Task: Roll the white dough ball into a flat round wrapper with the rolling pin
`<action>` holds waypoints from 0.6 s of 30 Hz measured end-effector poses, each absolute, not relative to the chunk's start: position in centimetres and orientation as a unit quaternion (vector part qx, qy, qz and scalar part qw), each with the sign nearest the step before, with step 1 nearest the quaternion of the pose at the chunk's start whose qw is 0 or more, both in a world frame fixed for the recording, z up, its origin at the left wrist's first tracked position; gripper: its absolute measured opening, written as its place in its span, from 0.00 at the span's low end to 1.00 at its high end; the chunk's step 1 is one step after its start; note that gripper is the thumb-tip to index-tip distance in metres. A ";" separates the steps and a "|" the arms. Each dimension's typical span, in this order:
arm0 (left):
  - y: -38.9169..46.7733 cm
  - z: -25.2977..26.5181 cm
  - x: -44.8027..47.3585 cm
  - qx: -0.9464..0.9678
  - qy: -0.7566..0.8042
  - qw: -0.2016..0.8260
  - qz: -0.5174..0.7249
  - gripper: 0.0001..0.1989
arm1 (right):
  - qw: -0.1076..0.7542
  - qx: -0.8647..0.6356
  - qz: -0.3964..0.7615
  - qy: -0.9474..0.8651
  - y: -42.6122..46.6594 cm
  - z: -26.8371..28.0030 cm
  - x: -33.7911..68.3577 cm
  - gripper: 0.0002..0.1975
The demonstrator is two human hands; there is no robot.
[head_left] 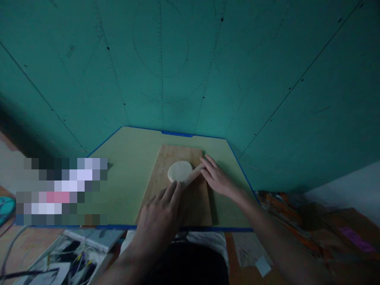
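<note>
A pale, flat round of dough (pixel 179 171) lies on a wooden cutting board (pixel 178 152). Slanting across the dough's near right edge is a slim wooden rolling pin (pixel 193 176). At its lower left end, my left hand (pixel 162 204) is closed with the fingers over the pin, hiding that end. My right hand (pixel 216 177) grips the upper right end, close to the board's right edge, with its fingers bent around the wood.
The board lies on a pale table (pixel 118 186) with a blue rim, against a green wall (pixel 178 79). A pixelated patch covers the table's left side. Below left, an open drawer or box (pixel 74 257) holds cables. Cardboard boxes (pixel 341 233) stand at the right.
</note>
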State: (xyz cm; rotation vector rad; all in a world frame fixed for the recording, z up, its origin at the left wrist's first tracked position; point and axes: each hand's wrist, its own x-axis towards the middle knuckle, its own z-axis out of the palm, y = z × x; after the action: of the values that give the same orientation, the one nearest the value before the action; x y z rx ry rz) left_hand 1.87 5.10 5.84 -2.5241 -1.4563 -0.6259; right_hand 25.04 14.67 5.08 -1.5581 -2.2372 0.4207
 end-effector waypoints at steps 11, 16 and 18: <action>4.0 4.4 -0.4 -0.875 -0.381 0.038 -0.296 0.24 | 0.216 -0.558 0.177 -0.781 9.8 3.7 27.4 0.29; 5.4 5.0 -2.4 -0.854 -0.432 0.035 -0.287 0.21 | 0.193 -0.558 0.202 -0.782 10.8 4.6 26.3 0.30; 5.7 5.1 -2.9 -0.850 -0.446 0.022 -0.280 0.22 | 0.192 -0.550 0.196 -0.789 11.6 4.8 25.6 0.28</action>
State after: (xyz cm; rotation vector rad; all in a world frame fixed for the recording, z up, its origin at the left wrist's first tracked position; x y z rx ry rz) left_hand -2.89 5.72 5.08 -2.6329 -1.3827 -0.8685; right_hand 25.59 11.61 4.79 -1.5435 -2.2157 0.5497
